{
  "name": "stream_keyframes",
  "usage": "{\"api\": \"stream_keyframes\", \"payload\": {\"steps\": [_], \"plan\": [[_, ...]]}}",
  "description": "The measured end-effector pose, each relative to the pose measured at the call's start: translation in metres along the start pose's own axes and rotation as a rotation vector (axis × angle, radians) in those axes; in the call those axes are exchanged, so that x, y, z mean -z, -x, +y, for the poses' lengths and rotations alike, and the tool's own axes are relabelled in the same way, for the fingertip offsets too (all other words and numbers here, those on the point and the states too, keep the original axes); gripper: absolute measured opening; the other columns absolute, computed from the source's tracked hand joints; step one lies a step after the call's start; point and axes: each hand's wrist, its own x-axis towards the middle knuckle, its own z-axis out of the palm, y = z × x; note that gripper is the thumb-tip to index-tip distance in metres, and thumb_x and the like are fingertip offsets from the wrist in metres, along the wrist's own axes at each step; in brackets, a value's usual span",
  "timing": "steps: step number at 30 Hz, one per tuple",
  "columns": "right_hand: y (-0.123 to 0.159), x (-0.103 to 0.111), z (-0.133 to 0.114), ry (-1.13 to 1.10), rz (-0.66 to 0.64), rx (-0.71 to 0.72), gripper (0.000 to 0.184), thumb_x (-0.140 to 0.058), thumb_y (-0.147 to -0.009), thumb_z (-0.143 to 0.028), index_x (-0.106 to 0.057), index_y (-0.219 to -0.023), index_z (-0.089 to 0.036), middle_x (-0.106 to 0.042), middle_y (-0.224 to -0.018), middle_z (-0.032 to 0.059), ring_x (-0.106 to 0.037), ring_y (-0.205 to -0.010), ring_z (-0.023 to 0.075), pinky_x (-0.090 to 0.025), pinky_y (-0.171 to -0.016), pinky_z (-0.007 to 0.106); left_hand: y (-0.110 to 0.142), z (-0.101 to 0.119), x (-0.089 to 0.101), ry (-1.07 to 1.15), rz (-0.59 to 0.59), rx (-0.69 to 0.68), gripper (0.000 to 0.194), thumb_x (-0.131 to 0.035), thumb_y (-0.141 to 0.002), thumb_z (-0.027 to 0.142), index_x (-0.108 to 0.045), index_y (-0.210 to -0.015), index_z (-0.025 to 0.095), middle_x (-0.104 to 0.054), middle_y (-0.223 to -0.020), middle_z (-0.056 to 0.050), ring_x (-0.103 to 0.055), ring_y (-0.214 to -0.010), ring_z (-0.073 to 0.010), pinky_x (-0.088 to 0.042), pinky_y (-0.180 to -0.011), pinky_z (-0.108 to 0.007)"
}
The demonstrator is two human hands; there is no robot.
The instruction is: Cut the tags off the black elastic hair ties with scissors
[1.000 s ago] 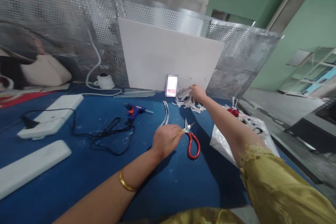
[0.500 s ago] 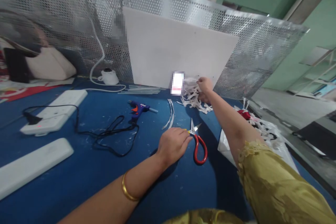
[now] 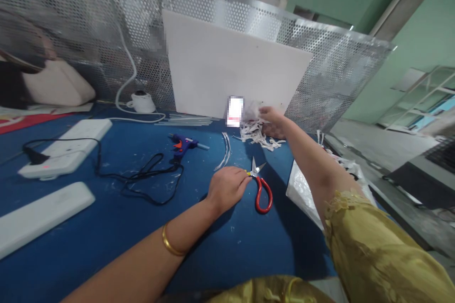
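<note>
My left hand (image 3: 225,188) rests on the blue table with fingers curled, pinching a small yellow piece beside the blades of the red-handled scissors (image 3: 260,187). My right hand (image 3: 272,121) reaches far forward and is closed on a bunch from the pile of white strips (image 3: 256,132) at the foot of the white board (image 3: 231,71). Two long white strips (image 3: 223,150) lie between the hands and a blue glue gun (image 3: 184,142).
The glue gun's black cord (image 3: 142,177) loops toward a white power strip (image 3: 64,147). A white slab (image 3: 39,215) lies at the near left. A white plastic bag (image 3: 309,189) sits under my right arm. Perforated metal panels (image 3: 88,33) wall the back.
My right hand has lifted and then lowered a bunch of white strips at the pile. My left hand has stayed beside the scissors; the view has shifted slightly.
</note>
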Motion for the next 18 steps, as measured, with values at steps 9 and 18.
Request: {"api": "stream_keyframes", "payload": {"steps": [9, 18], "plan": [[0.016, -0.016, 0.002, 0.294, -0.212, -0.100, 0.033, -0.057, -0.093, -0.034, -0.056, -0.121, -0.016, -0.059, -0.121, 0.0090, -0.061, -0.102, 0.0211, -0.053, -0.085, 0.042, -0.001, 0.006, 0.000, -0.006, -0.096, 0.012, 0.030, -0.047, -0.094, 0.031, -0.071, -0.082, 0.020, -0.074, -0.087, -0.003, -0.068, -0.085, -0.0197, -0.048, -0.076, -0.032], [0.004, -0.057, -0.024, 0.399, -0.267, 0.063, 0.034, -0.058, -0.092, -0.033, -0.056, -0.122, -0.016, -0.059, -0.122, 0.0095, -0.061, -0.103, 0.0216, -0.053, -0.086, 0.042, 0.000, 0.005, -0.001, 0.001, -0.156, 0.032, 0.031, -0.045, -0.095, 0.031, -0.072, -0.085, 0.020, -0.074, -0.089, -0.003, -0.067, -0.087, -0.0198, -0.047, -0.078, -0.034]]}}
